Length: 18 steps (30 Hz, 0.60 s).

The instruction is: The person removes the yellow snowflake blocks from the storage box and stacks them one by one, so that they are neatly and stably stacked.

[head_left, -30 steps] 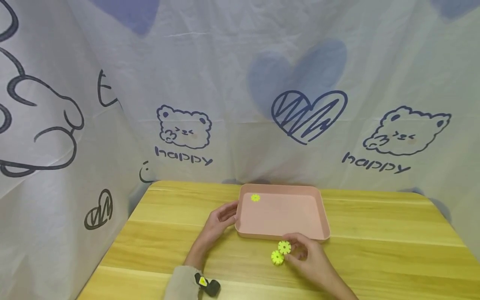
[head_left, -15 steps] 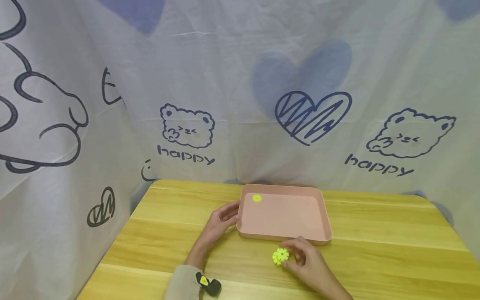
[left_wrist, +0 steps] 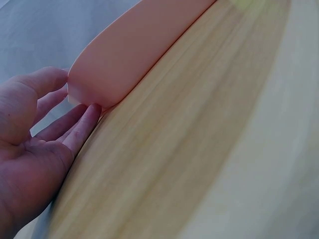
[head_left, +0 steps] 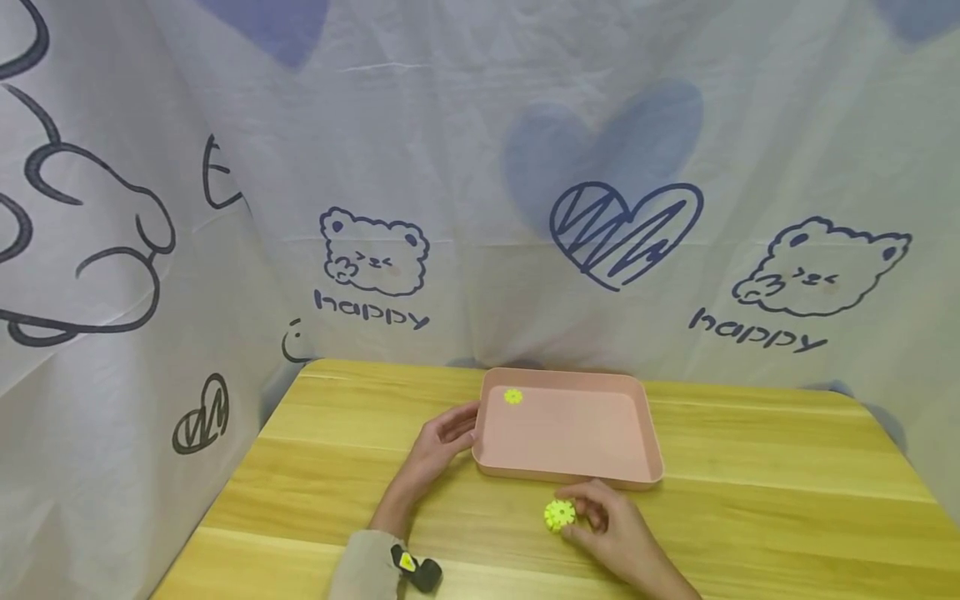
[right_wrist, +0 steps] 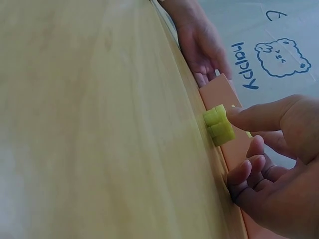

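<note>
In the head view my right hand [head_left: 611,529] pinches a small stack of yellow-green notched plastic discs [head_left: 558,515], close to the near side of a pink tray [head_left: 555,477]. From the right wrist, the stacked discs [right_wrist: 219,124] appear as several layers with my thumb against one end. Whether the stack touches the table cannot be told. My left hand [head_left: 435,446] rests its fingertips on the outside of the tray's left end, fingers mostly straight; the left wrist view shows them at the tray's corner [left_wrist: 99,82]. One similar disc [head_left: 513,397] lies inside the tray, far left.
The tray stands near the back of a wooden table [head_left: 765,467]. A printed cloth [head_left: 480,167] hangs behind the table and along its left side. A black device [head_left: 426,573] sits at the left wrist.
The right hand has brought its disc down and left onto the other disc, so two side-by-side discs now overlap as a stack. The left hand stays at the tray.
</note>
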Available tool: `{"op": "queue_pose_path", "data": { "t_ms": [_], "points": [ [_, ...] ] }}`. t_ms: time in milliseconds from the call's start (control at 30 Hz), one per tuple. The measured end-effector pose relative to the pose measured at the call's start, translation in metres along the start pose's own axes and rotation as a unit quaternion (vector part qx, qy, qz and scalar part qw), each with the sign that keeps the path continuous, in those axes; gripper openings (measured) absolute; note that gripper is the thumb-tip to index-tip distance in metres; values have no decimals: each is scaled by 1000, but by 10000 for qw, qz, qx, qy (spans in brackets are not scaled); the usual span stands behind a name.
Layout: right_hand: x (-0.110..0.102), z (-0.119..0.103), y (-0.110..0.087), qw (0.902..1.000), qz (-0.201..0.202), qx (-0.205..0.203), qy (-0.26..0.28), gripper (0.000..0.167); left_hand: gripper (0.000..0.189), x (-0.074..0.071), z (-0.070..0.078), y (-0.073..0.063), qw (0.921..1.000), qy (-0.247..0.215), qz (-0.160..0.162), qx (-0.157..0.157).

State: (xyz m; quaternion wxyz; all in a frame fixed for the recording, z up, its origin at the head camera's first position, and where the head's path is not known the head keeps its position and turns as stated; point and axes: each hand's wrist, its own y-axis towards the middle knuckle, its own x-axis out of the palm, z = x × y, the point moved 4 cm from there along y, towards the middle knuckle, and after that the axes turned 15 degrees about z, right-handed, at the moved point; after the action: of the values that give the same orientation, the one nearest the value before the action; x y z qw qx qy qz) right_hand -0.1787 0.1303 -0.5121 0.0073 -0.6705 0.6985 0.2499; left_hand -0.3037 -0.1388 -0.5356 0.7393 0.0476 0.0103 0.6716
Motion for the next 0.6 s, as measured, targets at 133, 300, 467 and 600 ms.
{"op": "queue_pose_path", "data": {
  "t_ms": [133, 300, 467, 600],
  "points": [
    [2, 1, 0, 10000, -19, -15, -49, 35, 50, 0, 0, 0, 10000, -2, -19, 63],
    [5, -1, 0, 9998, -64, -169, -61, 35, 50, -1, 0, -1, 10000, -3, 25, 10],
    [6, 0, 0, 9998, -117, -137, -121, 35, 50, -1, 0, -1, 10000, 19, 2, -16],
    [6, 1, 0, 9997, -153, -57, -157, 35, 49, -1, 0, 0, 10000, 42, -30, -15]
  ]
}}
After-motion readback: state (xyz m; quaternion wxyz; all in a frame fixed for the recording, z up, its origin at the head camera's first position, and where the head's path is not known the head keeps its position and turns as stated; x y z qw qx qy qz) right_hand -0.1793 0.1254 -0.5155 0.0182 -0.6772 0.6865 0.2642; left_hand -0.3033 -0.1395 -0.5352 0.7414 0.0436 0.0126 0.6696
